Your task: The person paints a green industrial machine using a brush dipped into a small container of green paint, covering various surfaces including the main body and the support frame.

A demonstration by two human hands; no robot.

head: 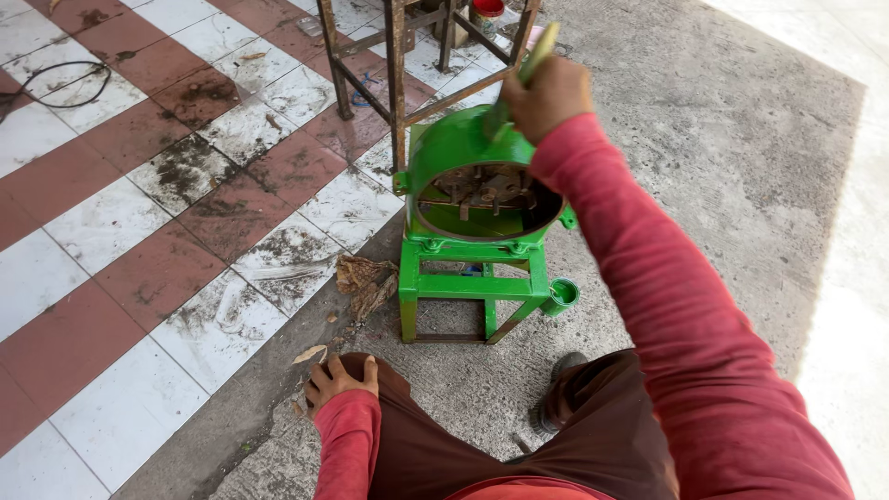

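right hand (546,93) fisted around a pale green stick-like tool (542,46), its lower end down at the top rear of the green grinder (463,148). the grinder sits on concrete floor (704,139) just off the red and white tiles (139,231), on its own short green frame (468,287); the round housing is open toward the camera, with rusty blades (482,190) showing inside. left hand (338,380) lies flat with fingers spread on the left knee, gripping nothing, well apart from the right. work in hand looks like prying or scraping at the housing top. judgement: keep the tool end seated where it bites and lean in slowly, since a slip could drop the fist toward the blades. the light frame may rock, so a foot against a leg, or the left hand on the frame, would steady it. a small green cap (563,293) hangs at the frame's right corner; dry leaves (366,282) lie beside the left leg. a rusty metal stand (398,65) is just behind.
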